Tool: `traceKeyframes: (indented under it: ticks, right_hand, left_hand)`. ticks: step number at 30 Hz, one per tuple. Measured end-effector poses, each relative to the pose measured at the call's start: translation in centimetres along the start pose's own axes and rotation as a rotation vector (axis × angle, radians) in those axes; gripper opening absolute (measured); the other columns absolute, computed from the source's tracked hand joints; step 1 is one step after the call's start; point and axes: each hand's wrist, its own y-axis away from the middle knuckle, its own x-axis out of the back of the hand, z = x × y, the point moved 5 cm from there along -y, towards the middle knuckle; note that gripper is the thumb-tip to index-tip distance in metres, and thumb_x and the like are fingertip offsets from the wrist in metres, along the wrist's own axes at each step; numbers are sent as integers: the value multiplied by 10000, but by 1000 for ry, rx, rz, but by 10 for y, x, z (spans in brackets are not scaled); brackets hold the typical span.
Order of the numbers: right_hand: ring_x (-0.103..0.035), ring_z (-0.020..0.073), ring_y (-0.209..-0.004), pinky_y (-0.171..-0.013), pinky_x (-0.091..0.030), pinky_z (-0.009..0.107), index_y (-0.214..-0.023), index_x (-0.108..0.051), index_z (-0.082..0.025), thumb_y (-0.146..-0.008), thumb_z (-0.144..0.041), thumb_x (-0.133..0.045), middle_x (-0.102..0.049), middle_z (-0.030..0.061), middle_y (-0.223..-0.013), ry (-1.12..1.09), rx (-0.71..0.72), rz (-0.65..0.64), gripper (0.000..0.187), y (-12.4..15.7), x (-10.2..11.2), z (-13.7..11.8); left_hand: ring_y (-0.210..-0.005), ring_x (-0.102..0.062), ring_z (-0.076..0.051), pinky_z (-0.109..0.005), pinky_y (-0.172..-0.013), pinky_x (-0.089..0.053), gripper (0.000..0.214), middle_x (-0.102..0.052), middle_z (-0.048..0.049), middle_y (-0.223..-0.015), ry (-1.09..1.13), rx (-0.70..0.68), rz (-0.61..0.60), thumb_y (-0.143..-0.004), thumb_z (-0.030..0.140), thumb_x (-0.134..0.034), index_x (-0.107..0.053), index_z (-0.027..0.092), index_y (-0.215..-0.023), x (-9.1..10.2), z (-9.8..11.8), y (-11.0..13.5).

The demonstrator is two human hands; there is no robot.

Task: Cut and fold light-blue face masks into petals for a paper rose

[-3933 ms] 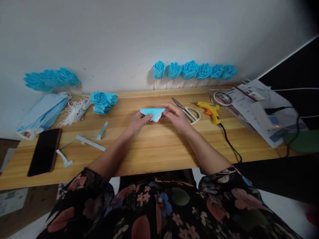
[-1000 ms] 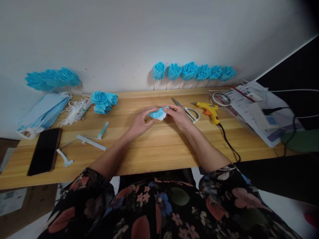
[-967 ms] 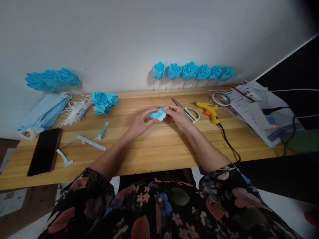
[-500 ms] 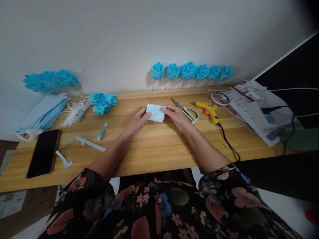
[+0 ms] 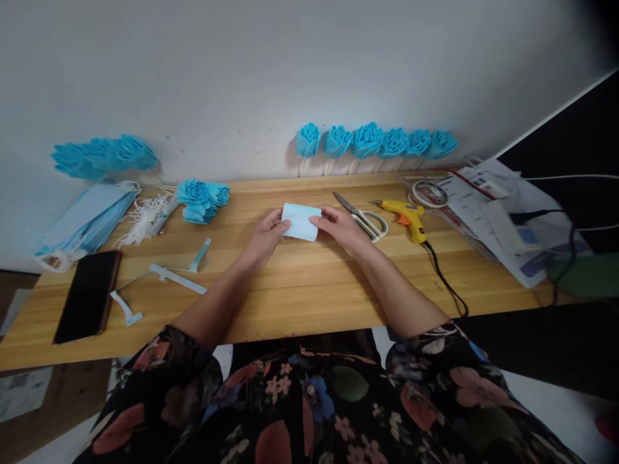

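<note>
Both hands meet over the middle of the far half of the desk (image 5: 300, 290), where they hold a pale blue sheet (image 5: 300, 221), folded to a small rectangle, just above the wood. The left hand (image 5: 265, 233) has its grip pinched on the sheet's left edge with the thumb on top, and the right hand (image 5: 341, 229) pinches the right edge the same way. No brand or label can be read. The papers (image 5: 498, 212) at the right end carry print and red and blue marks, but all of it is too small to make out. Just right of the right hand lie scissors (image 5: 365, 219) with white handles. Beside them is a yellow glue gun (image 5: 406, 214), its black cable (image 5: 445, 270) running off the near edge, and a tape roll (image 5: 429, 192) lies behind it. A row of blue roses (image 5: 377, 140) leans on the wall (image 5: 242, 77) at the back, with more roses (image 5: 104, 154) at the far left and a small cluster (image 5: 200, 198) lying on the wood. At the left end are a stack of masks (image 5: 82, 219), a tangle of white loops (image 5: 142, 216), cut strips (image 5: 178, 277) and a dark phone (image 5: 87, 293) lying face up. The desk is light wood with a clear grain, set against a plain white wall. Dark floor shows at the right, and a floral sleeve covers each upper arm.
</note>
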Motion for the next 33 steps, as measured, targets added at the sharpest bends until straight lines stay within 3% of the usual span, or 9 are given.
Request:
traceKeyframes:
  ticks: [5, 11, 17, 20, 24, 28, 33]
  right_hand:
    - [-619, 165, -825, -803, -517, 316, -942, -702, -200, -668, -521, -853, -700, 12, -895, -131, -13, -1, 448, 1, -1, -3]
    - [-634, 168, -839, -767, -526, 306, -950, -706, -204, -699, -591, -804, -713, 20, -909, -178, -41, 40, 472, 1, 2, -4]
    - [-623, 167, -860, -719, -489, 280, -1054, -687, -199, -680, -574, -824, -720, 33, -982, -140, -34, -59, 547, 4, -6, -7]
    - [-563, 138, -756, -668, -439, 264, -926, -667, -184, -643, -537, -845, -661, -7, -825, -120, -25, -7, 486, 2, -6, -3]
    - [-461, 104, -641, -610, -362, 252, -732, -573, -195, -692, -536, -790, -520, -59, -661, -67, 17, 72, 406, 0, 0, 1]
    - [-463, 107, -592, -571, -378, 262, -715, -548, -205, -702, -530, -781, -503, -56, -628, -5, -35, 13, 400, 1, 2, 3]
    - [-504, 121, -554, -522, -400, 270, -746, -573, -202, -729, -454, -768, -548, -26, -646, 68, -134, -102, 319, 2, 2, 8]
  left_hand:
    - [-1054, -704, -260, -377, -858, -587, 473, -740, -100, -1136, 66, 52, 22, -755, 326, -833, -630, 168, -1152, -2, 1, 3]
    - [-1069, -693, -257, -400, -883, -592, 455, -730, -91, -1144, 55, 65, 64, -769, 306, -819, -614, 172, -1153, 0, -2, 3]
    - [-1120, -681, -278, -428, -915, -582, 530, -721, -101, -1174, 42, 19, 71, -743, 368, -839, -592, 180, -1173, 0, -4, 1]
    - [-1125, -678, -280, -423, -916, -578, 531, -718, -102, -1172, 39, 24, 59, -757, 380, -827, -591, 182, -1190, -2, -5, 2]
    - [-1075, -685, -242, -367, -874, -572, 471, -708, -93, -1190, 16, 52, 66, -791, 333, -790, -606, 192, -1201, -5, -6, 4]
    - [-879, -683, -164, -274, -746, -540, 484, -720, -47, -1009, -72, 14, 145, -812, 276, -751, -602, 196, -1266, 0, -1, 5]
    - [-565, -544, -92, -206, -533, -411, 564, -567, 63, -675, -242, -10, 138, -796, 205, -732, -568, 157, -1333, 3, 2, 3]
